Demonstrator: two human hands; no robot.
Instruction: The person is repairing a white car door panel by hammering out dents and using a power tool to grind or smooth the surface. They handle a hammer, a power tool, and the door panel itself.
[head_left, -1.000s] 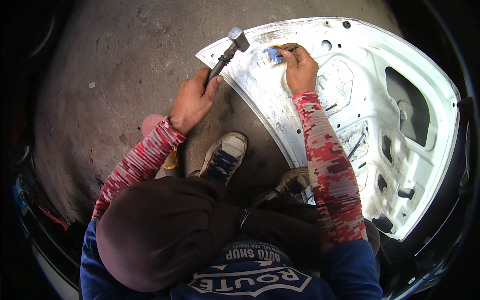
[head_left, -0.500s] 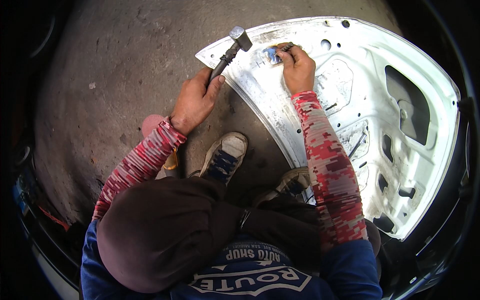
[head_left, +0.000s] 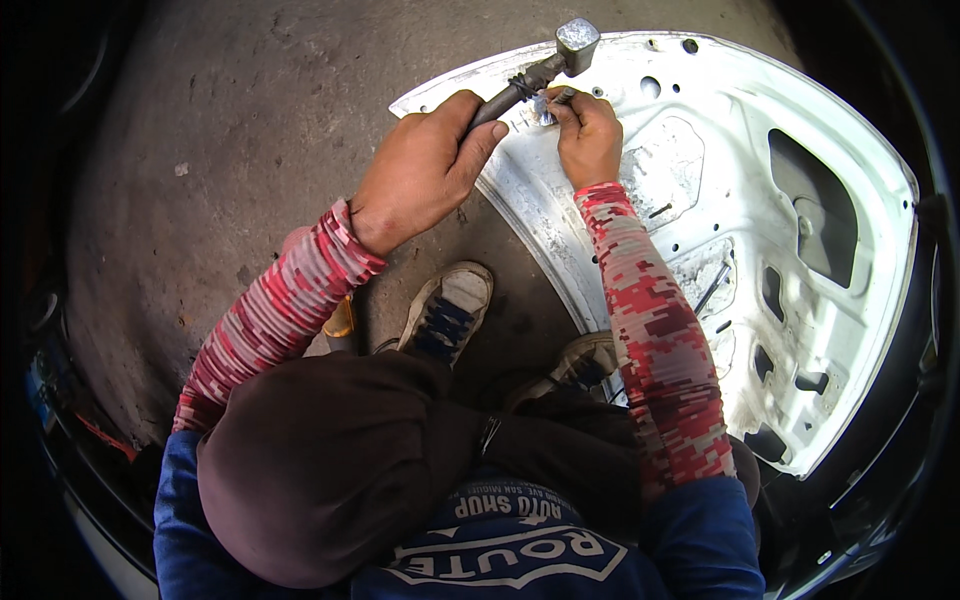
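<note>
A white car body panel (head_left: 700,200), inner side up with holes and cut-outs, lies flat on the concrete floor (head_left: 220,160). My left hand (head_left: 420,170) grips the dark handle of a steel hammer (head_left: 560,55), whose head is raised over the panel's near-left edge. My right hand (head_left: 588,135) rests on the panel just below the hammer head and pinches a small metal tool (head_left: 560,98) against the sheet. Both sleeves are red patterned.
My two shoes (head_left: 445,315) stand on the floor at the panel's curved edge. Dark vehicle parts (head_left: 60,420) ring the lower left, and dark objects border the right rim. An orange-capped item (head_left: 342,320) lies beside my left shoe.
The hammer head has risen and swung right, above my right hand. My left hand moved up closer to the panel. The right hand stays at the same spot.
</note>
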